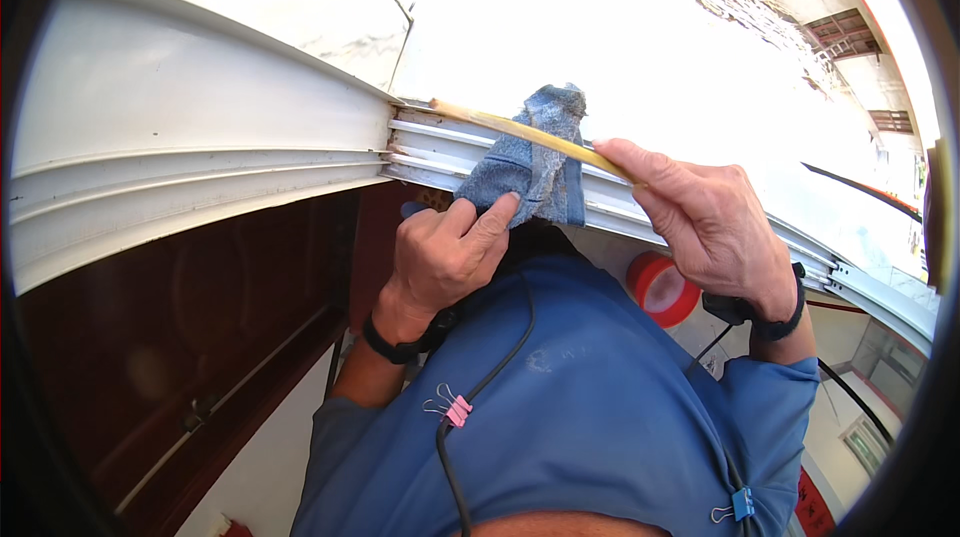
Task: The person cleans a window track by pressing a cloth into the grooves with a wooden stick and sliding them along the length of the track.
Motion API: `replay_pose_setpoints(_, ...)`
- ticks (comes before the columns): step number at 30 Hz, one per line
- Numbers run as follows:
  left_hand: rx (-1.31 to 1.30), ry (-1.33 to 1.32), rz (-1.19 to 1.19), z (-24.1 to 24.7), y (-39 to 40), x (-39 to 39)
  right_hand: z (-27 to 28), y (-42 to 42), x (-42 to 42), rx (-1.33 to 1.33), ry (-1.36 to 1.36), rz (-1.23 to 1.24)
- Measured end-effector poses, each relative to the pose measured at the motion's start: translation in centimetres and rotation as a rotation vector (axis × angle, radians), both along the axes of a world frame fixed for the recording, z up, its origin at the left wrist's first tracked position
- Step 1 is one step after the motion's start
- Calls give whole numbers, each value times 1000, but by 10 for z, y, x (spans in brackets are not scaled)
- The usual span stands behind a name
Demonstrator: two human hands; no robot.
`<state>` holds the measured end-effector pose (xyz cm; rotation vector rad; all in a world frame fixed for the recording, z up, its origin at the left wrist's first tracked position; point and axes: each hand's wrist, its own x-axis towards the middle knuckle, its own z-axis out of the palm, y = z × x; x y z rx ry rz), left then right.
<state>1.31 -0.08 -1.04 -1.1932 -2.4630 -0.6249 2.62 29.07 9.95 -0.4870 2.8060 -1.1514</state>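
Observation:
My right hand (705, 218) grips a thin yellowish stick (540, 138), perhaps bamboo, between thumb and fingers. The stick slants left over a blue-grey cloth (517, 162), and its far tip appears close to the corner of the window track. That cloth lies bunched across the ridges of the white sliding-window track (435, 147). At its lower left edge, my left hand (454, 248) holds the fabric, with the index finger along it. The fingertips beneath the cloth are hidden.
A white sliding frame (202, 101) runs along the left, above a dark reddish-brown panel (187, 327). Below the track stands a red container (660, 289) with cloudy liquid in it. Black cables (525, 327) cross my blue shirt, held by binder clips. Outside is brightly overexposed.

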Motion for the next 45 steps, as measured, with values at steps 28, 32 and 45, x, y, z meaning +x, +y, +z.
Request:
replay_pose_setpoints(28, 223, -199, 196, 13, 28, 12, 31, 14, -16, 546, 126, 426)
replay_pose_setpoints(32, 238, -237, 248, 17, 32, 16, 47, 13, -37, 590, 81, 519)
replay_pose_setpoints(45, 320, -237, 472, 31, 25, 19, 43, -11, -58, 530, 110, 553)
